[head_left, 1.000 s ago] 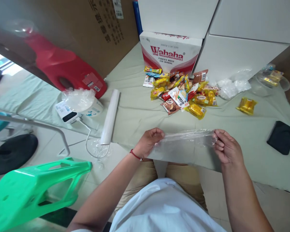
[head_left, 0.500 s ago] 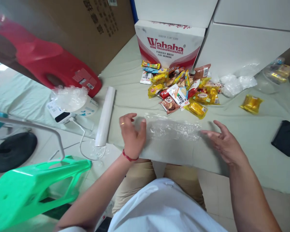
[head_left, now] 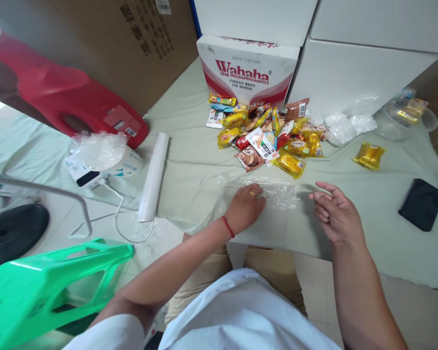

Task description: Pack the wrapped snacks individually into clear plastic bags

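Note:
A crinkled sheet of clear plastic film (head_left: pixel 281 194) lies flat on the cloth-covered table in front of me. My left hand (head_left: pixel 245 206), with a ring and a red bracelet, is over the film's left half. Its fingers are bent down and pressed together on the film; the fingertips are hidden. Just past the film's right end, my right hand (head_left: pixel 336 211) is raised with the index finger stretched out and the others loosely bent. I see nothing clearly held in it. Beyond the film is a pile of wrapped snacks (head_left: pixel 263 136) in yellow, brown, white and red packets.
At left lies a white roll (head_left: pixel 154 177), near a tub with plastic bags (head_left: pixel 100 148), a cabled white device (head_left: pixel 89 179) and a red jug (head_left: pixel 73 97). A Wahaba-style carton (head_left: pixel 246 73) stands behind the snacks. Rightward are a yellow packet (head_left: pixel 369 155) and a black pouch (head_left: pixel 421 204). A green stool (head_left: pixel 40 287) is below.
My left hand has moved right, from beside the film's left end onto it, and its fingers have curled down. My right hand stays near the film's right end, its fingers bent more.

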`<control>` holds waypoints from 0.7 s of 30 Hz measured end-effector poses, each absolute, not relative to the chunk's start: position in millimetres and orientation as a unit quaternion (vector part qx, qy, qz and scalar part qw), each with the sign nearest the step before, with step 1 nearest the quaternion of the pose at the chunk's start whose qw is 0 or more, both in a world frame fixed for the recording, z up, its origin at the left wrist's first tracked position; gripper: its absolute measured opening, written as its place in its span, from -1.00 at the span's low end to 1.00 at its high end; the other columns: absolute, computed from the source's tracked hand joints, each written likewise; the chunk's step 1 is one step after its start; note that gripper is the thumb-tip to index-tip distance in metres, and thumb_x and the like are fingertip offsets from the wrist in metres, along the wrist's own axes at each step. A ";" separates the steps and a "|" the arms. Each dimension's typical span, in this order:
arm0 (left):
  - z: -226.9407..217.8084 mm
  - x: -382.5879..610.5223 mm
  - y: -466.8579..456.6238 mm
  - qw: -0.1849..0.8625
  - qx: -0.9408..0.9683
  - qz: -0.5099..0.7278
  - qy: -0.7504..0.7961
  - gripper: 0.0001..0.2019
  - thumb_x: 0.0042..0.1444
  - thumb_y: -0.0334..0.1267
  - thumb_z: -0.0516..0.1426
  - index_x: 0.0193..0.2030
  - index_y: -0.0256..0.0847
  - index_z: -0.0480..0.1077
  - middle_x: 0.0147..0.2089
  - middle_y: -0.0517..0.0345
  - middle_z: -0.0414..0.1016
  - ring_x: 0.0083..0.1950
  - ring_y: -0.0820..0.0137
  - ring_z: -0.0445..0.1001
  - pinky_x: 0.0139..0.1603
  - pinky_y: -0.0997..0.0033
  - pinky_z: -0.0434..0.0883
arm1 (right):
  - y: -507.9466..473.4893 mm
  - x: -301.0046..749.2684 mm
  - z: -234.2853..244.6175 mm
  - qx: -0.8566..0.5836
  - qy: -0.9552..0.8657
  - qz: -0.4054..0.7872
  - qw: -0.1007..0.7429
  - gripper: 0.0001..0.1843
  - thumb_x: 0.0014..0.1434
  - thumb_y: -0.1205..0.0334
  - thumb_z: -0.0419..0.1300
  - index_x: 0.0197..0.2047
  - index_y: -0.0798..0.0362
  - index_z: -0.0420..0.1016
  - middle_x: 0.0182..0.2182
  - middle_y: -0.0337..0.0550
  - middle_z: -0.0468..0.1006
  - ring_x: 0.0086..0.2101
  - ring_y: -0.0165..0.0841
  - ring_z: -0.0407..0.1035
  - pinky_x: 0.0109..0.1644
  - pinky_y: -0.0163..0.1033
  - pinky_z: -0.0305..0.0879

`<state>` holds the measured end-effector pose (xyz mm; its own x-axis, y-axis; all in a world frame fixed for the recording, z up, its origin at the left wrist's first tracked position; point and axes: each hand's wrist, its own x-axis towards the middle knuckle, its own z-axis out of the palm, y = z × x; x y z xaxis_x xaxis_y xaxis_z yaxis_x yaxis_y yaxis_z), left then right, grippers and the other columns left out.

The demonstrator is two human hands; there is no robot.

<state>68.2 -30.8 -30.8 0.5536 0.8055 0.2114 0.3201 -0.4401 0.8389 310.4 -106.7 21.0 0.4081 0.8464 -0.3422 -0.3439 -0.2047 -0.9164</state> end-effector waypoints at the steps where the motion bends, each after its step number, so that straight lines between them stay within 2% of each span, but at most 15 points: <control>1: -31.5 66.7 -28.8 0.405 0.774 0.328 0.360 -0.94 0.15 -0.21 0.30 -0.34 -0.07 0.56 -0.03 -0.11 0.61 0.22 0.02 0.48 0.36 -0.11 0.29 | -109.9 314.1 18.7 -0.596 -0.206 0.487 0.605 -0.48 -0.15 0.14 0.61 -0.11 -0.01 0.60 -0.38 -0.22 0.62 -0.65 -0.64 0.00 -0.67 -0.48 -0.06; 5: -24.3 60.4 -28.8 0.474 0.662 0.406 0.414 -0.90 0.16 -0.17 0.30 -0.33 -0.07 0.63 -0.10 -0.05 0.64 0.05 0.11 0.54 0.19 0.09 0.41 | -125.4 320.7 7.0 -0.603 -0.176 0.484 0.609 -0.55 -0.16 0.08 0.62 -0.24 0.04 0.60 -0.42 -0.24 0.56 -0.63 -0.64 0.00 -0.67 -0.50 -0.05; 8: -13.2 59.8 -31.8 0.521 0.577 0.423 0.466 -0.84 0.19 -0.14 0.28 -0.35 -0.11 0.64 -0.18 0.00 0.62 -0.07 0.19 0.53 0.05 0.23 0.43 | -134.4 311.1 -3.8 -0.623 -0.193 0.500 0.570 -0.50 -0.04 -0.11 0.56 -0.19 0.04 0.59 -0.38 -0.20 0.57 -0.60 -0.59 0.09 -0.67 -0.49 0.01; 10: -6.5 61.5 -35.2 0.525 0.552 0.429 0.486 -0.82 0.22 -0.14 0.27 -0.37 -0.12 0.62 -0.25 0.05 0.57 -0.12 0.23 0.48 -0.04 0.30 0.43 | -137.4 297.0 -11.6 -0.653 -0.228 0.474 0.545 -0.40 0.05 -0.26 0.47 -0.03 0.01 0.57 -0.23 -0.12 0.61 -0.49 -0.49 0.31 -0.63 -0.46 0.17; 12: -1.7 65.1 -41.0 0.503 0.537 0.449 0.507 -0.82 0.24 -0.15 0.27 -0.37 -0.12 0.61 -0.28 0.06 0.49 -0.13 0.24 0.43 -0.15 0.35 0.42 | -137.8 277.8 -18.4 -0.669 -0.257 0.439 0.543 -0.26 0.14 -0.36 0.36 0.21 -0.07 0.44 -0.03 -0.04 0.59 -0.25 -0.32 0.49 -0.50 -0.36 0.43; 14: 0.6 70.9 -49.9 0.460 0.530 0.479 0.527 -0.82 0.24 -0.14 0.27 -0.36 -0.12 0.59 -0.25 0.04 0.43 -0.14 0.23 0.40 -0.28 0.39 0.37 | -135.3 254.9 -22.4 -0.648 -0.264 0.441 0.562 -0.15 0.22 -0.42 0.23 0.40 -0.12 0.24 0.12 0.03 0.54 -0.01 -0.21 0.51 -0.26 -0.20 0.60; 16: 0.3 78.0 -60.6 0.412 0.543 0.499 0.534 -0.82 0.27 -0.14 0.25 -0.34 -0.12 0.57 -0.22 0.03 0.39 -0.16 0.25 0.38 -0.36 0.41 0.32 | -129.9 230.7 -22.8 -0.608 -0.243 0.482 0.582 -0.08 0.21 -0.42 0.23 0.45 -0.11 0.15 0.17 0.07 0.52 0.12 -0.16 0.48 -0.06 -0.09 0.61; 18: -1.9 84.2 -70.2 0.367 0.579 0.495 0.534 -0.77 0.33 -0.15 0.18 -0.34 -0.13 0.53 -0.25 0.05 0.38 -0.20 0.28 0.38 -0.32 0.40 0.32 | -122.0 209.1 -20.9 -0.584 -0.211 0.515 0.590 -0.07 0.08 -0.35 0.39 0.37 -0.07 0.28 0.13 0.04 0.57 0.11 -0.14 0.49 0.03 -0.06 0.58; 21: -6.5 87.1 -76.9 0.316 0.622 0.460 0.549 -0.72 0.40 -0.19 0.06 -0.35 -0.14 0.43 -0.33 0.11 0.41 -0.25 0.33 0.39 -0.22 0.38 0.32 | -109.0 189.7 -18.0 -0.580 -0.192 0.524 0.593 -0.38 -0.02 -0.23 0.49 -0.04 0.00 0.55 -0.09 -0.08 0.66 -0.05 -0.16 0.53 0.00 -0.08 0.53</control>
